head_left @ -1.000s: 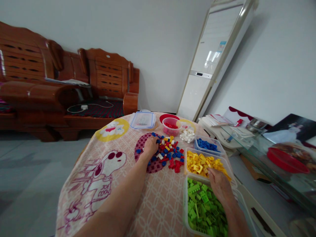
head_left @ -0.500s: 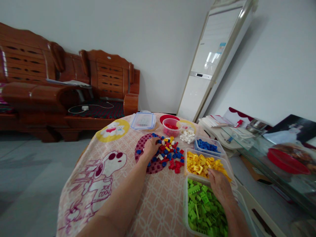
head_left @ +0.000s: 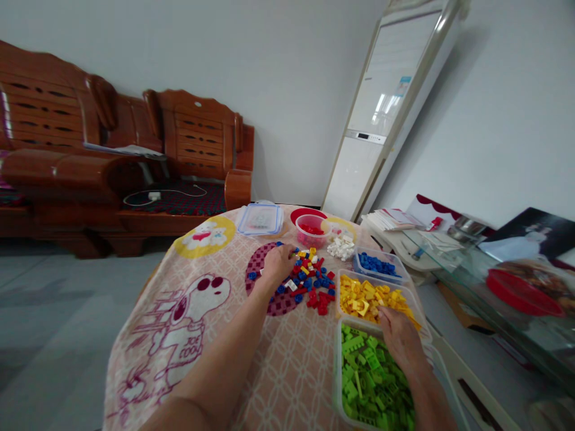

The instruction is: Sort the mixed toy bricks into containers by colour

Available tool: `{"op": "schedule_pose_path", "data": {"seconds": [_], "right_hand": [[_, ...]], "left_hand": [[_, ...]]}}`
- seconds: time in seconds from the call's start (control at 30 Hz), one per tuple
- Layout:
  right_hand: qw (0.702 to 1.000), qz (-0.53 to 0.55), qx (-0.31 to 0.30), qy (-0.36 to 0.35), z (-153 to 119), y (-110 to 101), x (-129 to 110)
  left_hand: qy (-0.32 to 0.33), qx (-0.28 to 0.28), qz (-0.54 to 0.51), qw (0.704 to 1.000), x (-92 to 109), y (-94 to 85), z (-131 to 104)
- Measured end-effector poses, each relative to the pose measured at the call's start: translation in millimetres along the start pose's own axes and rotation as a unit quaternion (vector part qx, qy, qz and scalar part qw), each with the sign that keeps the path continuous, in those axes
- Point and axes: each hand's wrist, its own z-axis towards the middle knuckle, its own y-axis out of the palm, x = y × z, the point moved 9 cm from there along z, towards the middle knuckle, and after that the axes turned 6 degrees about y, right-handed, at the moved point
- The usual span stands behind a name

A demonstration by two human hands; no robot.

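Note:
A mixed pile of red, blue, yellow and white bricks [head_left: 309, 276] lies on the patterned tablecloth. At its upper left edge is my left hand [head_left: 278, 262], fingers curled down among the bricks; whatever they grip is too small to make out. My right hand [head_left: 398, 329] rests over the near edge of the box of yellow bricks [head_left: 362, 298], its fingers closed and their tips hard to see. Below that, partly under my right forearm, is a box of green bricks [head_left: 371, 374]. The box of blue bricks [head_left: 378, 265] sits behind the yellow one.
White bricks [head_left: 341, 246] are heaped beside a round tub of red bricks [head_left: 311, 230]. A clear blue-rimmed lid [head_left: 261, 219] lies at the table's back edge. On the right stands a glass shelf [head_left: 471, 275] with a red dish [head_left: 523, 292].
My left hand has shifted slightly right and up at the pile's edge. My right hand stays at the yellow box.

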Motion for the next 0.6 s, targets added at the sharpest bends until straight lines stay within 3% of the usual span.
{"op": "schedule_pose_path", "data": {"seconds": [0.1,0.17,0.3,0.43,0.6], "right_hand": [[1.000,0.001,-0.001,-0.004,0,-1,-1],[1.000,0.001,0.001,-0.002,0,-2,-2],[1.000,0.010,-0.002,-0.003,0,-5,-4],[1.000,0.025,0.006,-0.011,0,-8,-6],[0.999,0.045,-0.023,-0.004,2,-6,-7]], "left_hand": [[0.008,-0.008,-0.031,0.999,7,-1.5,1],[0.031,-0.010,-0.072,0.997,23,-2.7,0],[0.122,-0.038,-0.147,0.981,82,5.1,-15],[0.233,-0.127,-0.175,0.948,148,34.3,-51],[0.356,-0.206,-0.169,0.895,198,62.1,-100]]}}
